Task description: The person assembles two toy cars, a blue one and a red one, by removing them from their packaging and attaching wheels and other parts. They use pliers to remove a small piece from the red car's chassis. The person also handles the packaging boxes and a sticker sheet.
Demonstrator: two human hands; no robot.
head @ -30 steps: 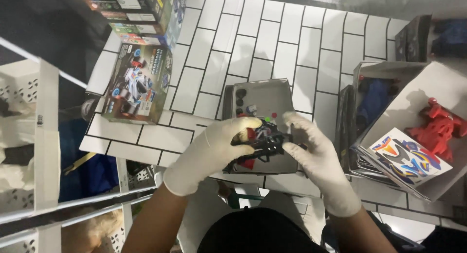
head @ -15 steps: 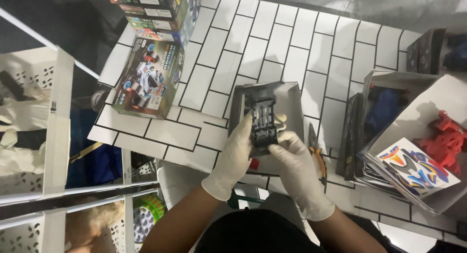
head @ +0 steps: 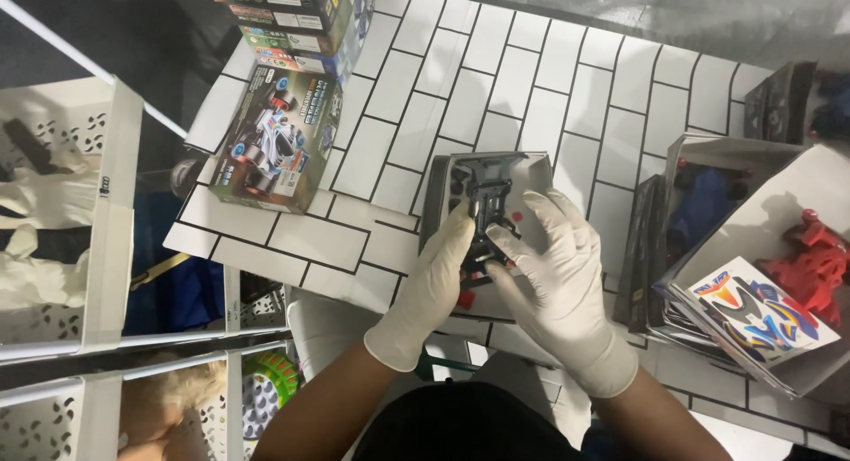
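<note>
Both gloved hands — left hand (head: 431, 279), right hand (head: 553, 271) — grip a black toy car chassis (head: 487, 209) over a shallow grey tray (head: 443, 195); it looks like mid-assembly, with small parts wanting careful seating; the tiled surface (head: 522, 80) carries a model car box (head: 274, 142); white baskets (head: 62, 204) stand alongside.

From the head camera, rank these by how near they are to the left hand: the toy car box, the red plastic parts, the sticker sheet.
Measured from the left hand:
1. Toy car box, up and to its left on the tiled top.
2. Sticker sheet, far right, past the right hand.
3. Red plastic parts, farther right, inside the open box.
</note>
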